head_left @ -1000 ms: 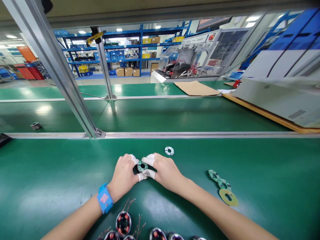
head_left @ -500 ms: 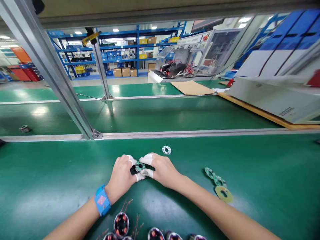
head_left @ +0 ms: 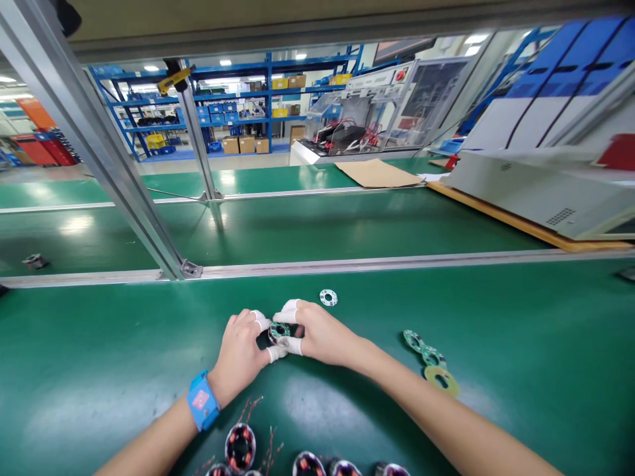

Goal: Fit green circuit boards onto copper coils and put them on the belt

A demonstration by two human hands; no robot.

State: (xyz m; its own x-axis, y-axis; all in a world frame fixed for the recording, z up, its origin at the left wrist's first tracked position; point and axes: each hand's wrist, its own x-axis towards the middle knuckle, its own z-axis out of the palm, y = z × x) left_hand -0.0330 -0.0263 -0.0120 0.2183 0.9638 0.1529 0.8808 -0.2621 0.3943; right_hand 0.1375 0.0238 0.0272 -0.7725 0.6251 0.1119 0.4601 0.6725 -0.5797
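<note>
Between my hands is a ring-shaped green circuit board (head_left: pixel 274 330), seated on a small wound stator whose side shows only in part. My left hand (head_left: pixel 238 347), with white finger cots and a blue wrist strap (head_left: pixel 203 400), grips it from the left by thumb and fingertips. From the right, the white-covered thumb and fingers of my right hand (head_left: pixel 325 334) pinch the same board's edge. A white ring board (head_left: pixel 323 300) lies just beyond my right hand. Several wound stators (head_left: pixel 230 441) with copper wire ends stand at the near edge.
Two green ring boards (head_left: pixel 427 359) and a yellow ring (head_left: pixel 450 385) lie beyond my right forearm. A metal rail (head_left: pixel 347 266) crosses behind the green work surface, with an upright post (head_left: pixel 124 178) at left. A small wound part (head_left: pixel 36 261) sits past the rail.
My right hand has shifted slightly around the board, its fingers a little higher and further left. My left hand keeps its grip. The view has turned slightly.
</note>
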